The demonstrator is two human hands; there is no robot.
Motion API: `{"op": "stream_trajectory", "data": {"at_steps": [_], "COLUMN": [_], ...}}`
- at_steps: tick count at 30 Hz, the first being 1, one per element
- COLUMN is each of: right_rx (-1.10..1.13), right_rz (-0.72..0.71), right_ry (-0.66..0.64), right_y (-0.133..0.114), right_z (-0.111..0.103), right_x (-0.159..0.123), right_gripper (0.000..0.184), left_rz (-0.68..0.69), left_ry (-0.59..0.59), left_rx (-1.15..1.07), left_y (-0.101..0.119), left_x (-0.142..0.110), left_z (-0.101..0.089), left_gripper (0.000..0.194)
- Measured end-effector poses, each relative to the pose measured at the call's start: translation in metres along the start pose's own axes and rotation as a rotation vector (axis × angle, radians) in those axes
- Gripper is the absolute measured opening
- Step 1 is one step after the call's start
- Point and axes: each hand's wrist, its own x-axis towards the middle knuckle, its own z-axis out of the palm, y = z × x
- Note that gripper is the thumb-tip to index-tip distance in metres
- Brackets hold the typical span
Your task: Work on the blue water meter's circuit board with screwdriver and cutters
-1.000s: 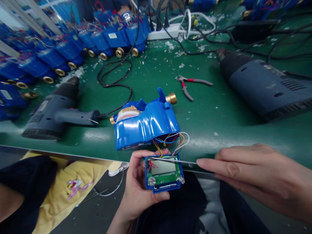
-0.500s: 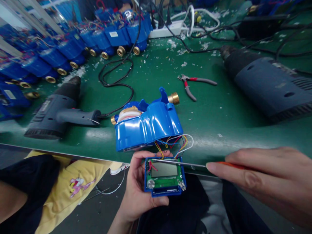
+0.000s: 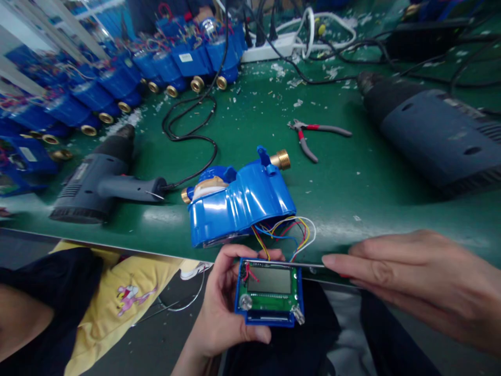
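My left hand (image 3: 223, 308) grips a small blue module (image 3: 270, 291) with a green circuit board and a grey LCD, held below the table's edge. Coloured wires (image 3: 287, 232) run from the module up into a blue water meter (image 3: 240, 201) with brass ends that lies on the green table (image 3: 352, 183). My right hand (image 3: 415, 287) is closed on a thin screwdriver (image 3: 289, 264), whose metal shaft lies across the top edge of the module.
A dark heat gun (image 3: 97, 180) lies at the left with its black cord looping back. A second heat gun (image 3: 430, 133) lies at the right. Red-handled pliers (image 3: 317, 133) sit behind the meter. Several blue meters (image 3: 117, 83) line the back left. A white power strip (image 3: 270, 49) is at the back.
The module and my left hand have shifted slightly right and down. My right hand has slid left along the screwdriver, covering its orange handle. The view has moved a little.
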Motion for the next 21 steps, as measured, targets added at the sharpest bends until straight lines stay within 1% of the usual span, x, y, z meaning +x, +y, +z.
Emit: {"op": "stream_trajectory", "data": {"at_steps": [4,6,9,13,15,17,19,21], "right_rx": [0.041,0.060,0.050,0.014,-0.025,-0.078,-0.118,-0.132], "right_rz": [-0.044,-0.055,-0.077,-0.025,0.009,0.042,0.086,0.128], "right_ry": [-0.016,-0.032,-0.014,0.006,0.013,0.050,0.079,0.075], "right_y": [0.015,0.018,0.017,0.009,0.004,-0.004,-0.013,-0.022], "right_z": [-0.003,-0.003,-0.004,-0.001,0.003,0.006,0.008,0.009], "right_x": [0.007,0.009,0.010,0.004,-0.001,-0.006,-0.008,-0.009], "right_gripper": [0.036,0.037,0.035,0.036,0.040,0.043,0.046,0.053], "left_rz": [-0.013,-0.010,0.004,0.013,0.017,0.027,0.041,0.039], "left_ry": [-0.022,-0.036,-0.044,-0.029,-0.029,-0.027,-0.012,0.016], "left_rx": [-0.005,-0.018,-0.018,-0.014,-0.035,-0.043,-0.021,0.014], "left_y": [0.000,0.000,-0.002,-0.003,-0.004,-0.004,-0.004,-0.004], "left_x": [-0.002,-0.003,-0.005,-0.004,-0.004,-0.005,-0.006,-0.007], "left_z": [-0.005,-0.007,-0.010,-0.010,-0.010,-0.010,-0.009,-0.008], "left_gripper": [0.062,0.064,0.066,0.065,0.065,0.066,0.066,0.067]}}
